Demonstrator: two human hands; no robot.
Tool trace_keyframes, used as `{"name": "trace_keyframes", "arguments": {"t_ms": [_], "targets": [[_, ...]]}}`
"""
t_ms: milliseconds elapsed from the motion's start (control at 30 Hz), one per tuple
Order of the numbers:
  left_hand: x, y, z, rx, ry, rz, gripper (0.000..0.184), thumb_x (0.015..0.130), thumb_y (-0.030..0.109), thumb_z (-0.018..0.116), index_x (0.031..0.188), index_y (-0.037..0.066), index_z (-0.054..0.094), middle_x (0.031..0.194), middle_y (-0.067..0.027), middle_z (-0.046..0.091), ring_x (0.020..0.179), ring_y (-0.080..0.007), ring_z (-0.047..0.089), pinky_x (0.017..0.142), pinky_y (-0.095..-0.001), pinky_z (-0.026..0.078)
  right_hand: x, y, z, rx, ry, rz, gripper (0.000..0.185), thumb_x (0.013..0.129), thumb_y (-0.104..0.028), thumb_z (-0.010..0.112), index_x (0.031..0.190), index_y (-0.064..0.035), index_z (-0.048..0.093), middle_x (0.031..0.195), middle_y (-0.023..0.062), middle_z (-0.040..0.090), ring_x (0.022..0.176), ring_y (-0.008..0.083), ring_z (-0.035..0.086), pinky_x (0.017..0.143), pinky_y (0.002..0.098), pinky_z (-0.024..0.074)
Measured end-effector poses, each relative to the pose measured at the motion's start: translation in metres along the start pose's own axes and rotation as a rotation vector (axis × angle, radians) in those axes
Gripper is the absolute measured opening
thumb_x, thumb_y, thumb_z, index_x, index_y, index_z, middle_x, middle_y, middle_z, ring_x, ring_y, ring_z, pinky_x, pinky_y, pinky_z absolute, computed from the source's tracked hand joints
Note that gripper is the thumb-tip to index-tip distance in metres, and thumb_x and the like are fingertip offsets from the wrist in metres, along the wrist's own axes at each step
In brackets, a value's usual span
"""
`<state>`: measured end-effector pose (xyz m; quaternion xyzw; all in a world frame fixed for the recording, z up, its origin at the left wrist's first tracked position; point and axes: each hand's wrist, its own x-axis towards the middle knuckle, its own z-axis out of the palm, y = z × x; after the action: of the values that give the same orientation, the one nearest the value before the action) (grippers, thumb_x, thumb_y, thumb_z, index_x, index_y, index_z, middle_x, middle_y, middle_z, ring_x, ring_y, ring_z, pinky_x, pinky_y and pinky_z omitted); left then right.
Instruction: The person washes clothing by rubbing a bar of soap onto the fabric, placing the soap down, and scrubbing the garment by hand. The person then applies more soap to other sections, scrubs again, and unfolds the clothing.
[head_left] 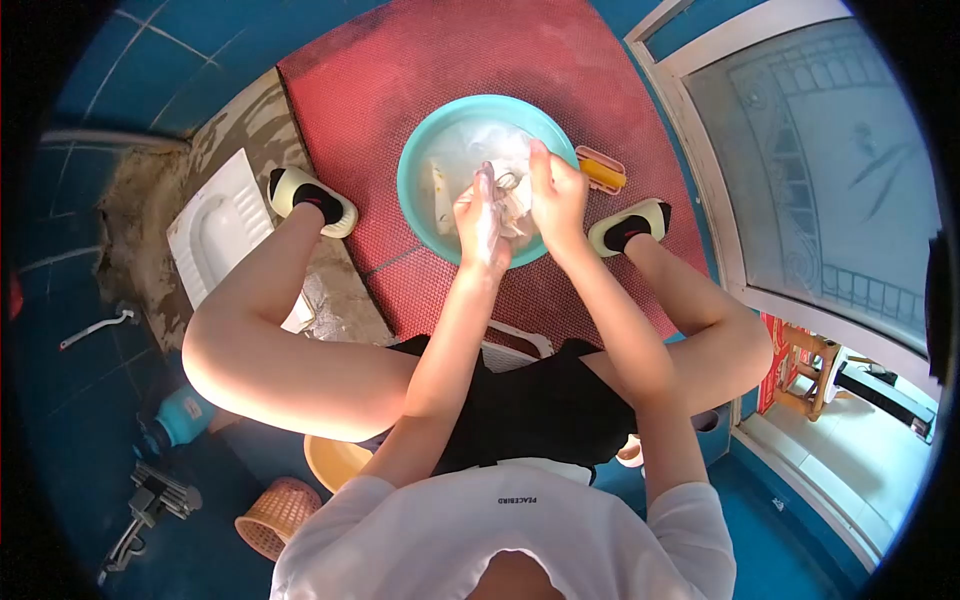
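Both hands grip a pale, patterned wet cloth (513,190), which is bunched between them over the turquoise basin (407,182). The left hand (481,222) is pressed against the cloth's near left side, with whitish suds along the hand and wrist; the right hand (560,196) is curled around its right side. Exactly how the fingers close on the fabric is partly hidden. The basin holds cloudy, whitish water (468,143), and a pale piece of fabric with small coloured marks (441,198) lies inside at the left; whether it belongs to the same cloth, I cannot tell. Both forearms stretch forward between the spread knees, slanting inward so that the hands meet close together, fingers pointing away from the body. Just beside the basin's right side lies a pink scrubbing brush with a yellow handle (603,172), on the red textured mat (520,48) that also bears the basin. Pale slippers (285,187) are on the person's feet, one to either side. Farther left is a white squat toilet (212,230); nearer the body stand a yellow basin (328,465) and a perforated plastic basket (277,515), their contents not clear.
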<state>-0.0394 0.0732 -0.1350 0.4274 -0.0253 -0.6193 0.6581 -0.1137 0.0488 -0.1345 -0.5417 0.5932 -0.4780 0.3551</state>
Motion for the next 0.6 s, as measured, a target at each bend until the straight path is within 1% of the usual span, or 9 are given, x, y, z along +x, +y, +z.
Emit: {"name": "trace_keyframes", "arguments": {"t_ms": [67, 100, 167, 200, 267, 333, 433, 500, 600], "targets": [[0.005, 0.001, -0.004, 0.041, 0.042, 0.039, 0.03, 0.086, 0.022, 0.048, 0.061, 0.005, 0.052, 0.058, 0.0015, 0.05, 0.048, -0.0048, 0.042, 0.044, -0.0206, 0.036, -0.026, -0.024, -0.001, -0.054, 0.008, -0.151, 0.028, 0.079, -0.015, 0.054, 0.055, -0.0008, 0.051, 0.046, 0.0082, 0.048, 0.037, 0.0173, 0.043, 0.038, 0.0296, 0.0327], [0.015, -0.002, -0.014, 0.041, 0.038, 0.04, 0.03, 0.086, 0.022, 0.048, 0.061, 0.005, 0.052, 0.058, 0.0015, 0.05, 0.048, -0.0048, 0.042, 0.044, -0.0206, 0.036, -0.035, -0.028, 0.003, -0.042, -0.007, -0.335, 0.03, 0.076, -0.012, 0.057, 0.05, -0.0016, 0.045, 0.043, 0.0077, 0.045, 0.035, 0.019, 0.042, 0.037, 0.0308, 0.0312], [0.025, -0.009, -0.035, 0.215, -0.111, 0.17, 0.04, 0.086, 0.022, 0.047, 0.049, 0.008, 0.043, 0.049, 0.0051, 0.041, 0.043, -0.0023, 0.032, 0.039, -0.0197, 0.025, -0.046, -0.036, 0.002, -0.22, -0.071, -0.581, 0.031, 0.073, -0.014, 0.059, 0.049, -0.0049, 0.041, 0.041, 0.0058, 0.041, 0.035, 0.0214, 0.043, 0.037, 0.0323, 0.0324], [0.011, -0.001, -0.015, 0.313, -0.024, 0.286, 0.047, 0.086, 0.022, 0.047, 0.043, 0.008, 0.034, 0.044, 0.0067, 0.034, 0.043, -0.0017, 0.024, 0.038, -0.0207, 0.018, -0.053, -0.037, 0.004, -0.221, -0.075, -0.571, 0.031, 0.073, -0.014, 0.059, 0.049, -0.0049, 0.041, 0.041, 0.0058, 0.041, 0.035, 0.0214, 0.043, 0.037, 0.0323, 0.0324], [0.017, -0.005, -0.018, 0.322, -0.001, 0.37, 0.047, 0.086, 0.021, 0.048, 0.043, 0.008, 0.034, 0.044, 0.0066, 0.034, 0.043, -0.002, 0.024, 0.038, -0.0211, 0.018, -0.062, -0.039, 0.009, -0.364, -0.087, -0.657, 0.026, 0.071, -0.016, 0.06, 0.055, -0.0076, 0.042, 0.045, 0.0056, 0.043, 0.039, 0.0233, 0.046, 0.039, 0.0336, 0.0339], [0.018, 0.0, -0.014, 0.345, 0.142, 0.413, 0.048, 0.086, 0.019, 0.048, 0.042, 0.008, 0.032, 0.043, 0.0065, 0.033, 0.043, -0.0024, 0.023, 0.038, -0.0218, 0.017, -0.072, -0.036, 0.014, -0.366, -0.1, -0.647, 0.022, 0.071, -0.016, 0.06, 0.059, -0.0079, 0.043, 0.049, 0.0062, 0.045, 0.041, 0.0231, 0.047, 0.04, 0.0337, 0.0347], [0.031, 0.009, -0.027, 0.31, 0.141, 0.464, 0.048, 0.086, 0.02, 0.048, 0.043, 0.008, 0.031, 0.043, 0.0063, 0.033, 0.042, -0.0027, 0.023, 0.038, -0.0219, 0.017, -0.086, -0.026, 0.013, -0.312, -0.134, -0.611, 0.014, 0.072, -0.012, 0.058, 0.07, -0.0062, 0.046, 0.058, 0.009, 0.049, 0.046, 0.0242, 0.048, 0.042, 0.0338, 0.0365], [0.03, 0.015, -0.028, 0.233, 0.095, 0.424, 0.047, 0.086, 0.021, 0.047, 0.044, 0.01, 0.03, 0.044, 0.0063, 0.032, 0.042, -0.0028, 0.022, 0.038, -0.0221, 0.017, -0.093, -0.017, 0.009, -0.179, -0.065, -0.415, 0.011, 0.073, -0.008, 0.056, 0.072, -0.0045, 0.046, 0.057, 0.0095, 0.049, 0.045, 0.0253, 0.047, 0.043, 0.0339, 0.0365], [0.025, 0.024, -0.024, 0.071, 0.099, 0.341, 0.033, 0.085, 0.022, 0.049, 0.054, 0.011, 0.044, 0.048, 0.006, 0.036, 0.042, -0.0025, 0.03, 0.038, -0.0193, 0.024, -0.092, -0.011, -0.003, -0.138, -0.15, -0.259, 0.008, 0.074, -0.006, 0.054, 0.074, -0.0029, 0.046, 0.058, 0.01, 0.049, 0.046, 0.0258, 0.047, 0.043, 0.0336, 0.0357]]}}
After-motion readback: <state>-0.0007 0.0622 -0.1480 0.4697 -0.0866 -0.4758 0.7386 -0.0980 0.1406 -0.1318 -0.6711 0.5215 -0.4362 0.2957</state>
